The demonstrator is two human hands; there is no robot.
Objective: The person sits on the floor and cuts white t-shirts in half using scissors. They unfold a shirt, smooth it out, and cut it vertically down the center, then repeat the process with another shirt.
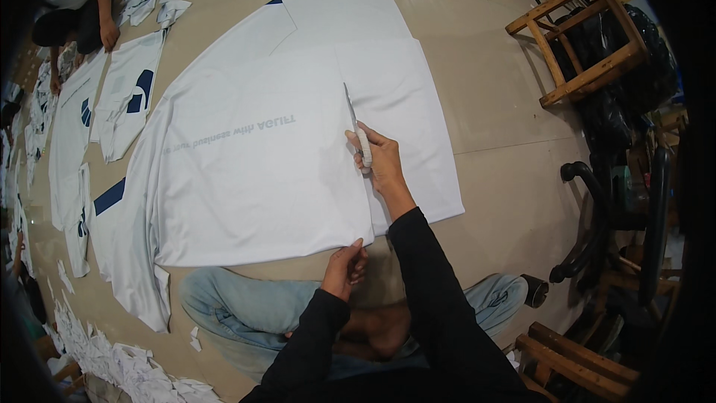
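Note:
A white long-sleeved shirt [246, 194] with faint grey print and navy patches lies spread on the floor before my crossed legs. My right hand [383, 158] grips a pair of scissors [364, 148] by pale, wrapped-looking handles. Their blades point away from me along a slit that runs up the cloth from its near edge. At the near edge beside this slit, my left hand [346, 266] pinches the hem. To the right of the slit lies the other part of the white cloth [421, 149].
More white and navy garments [123, 104] lie at the left, where another person's hand [109, 33] reaches down. White scraps [112, 362] are heaped at lower left. A wooden stool [589, 41], black bags [626, 119] and a black chair part [582, 216] stand along the right.

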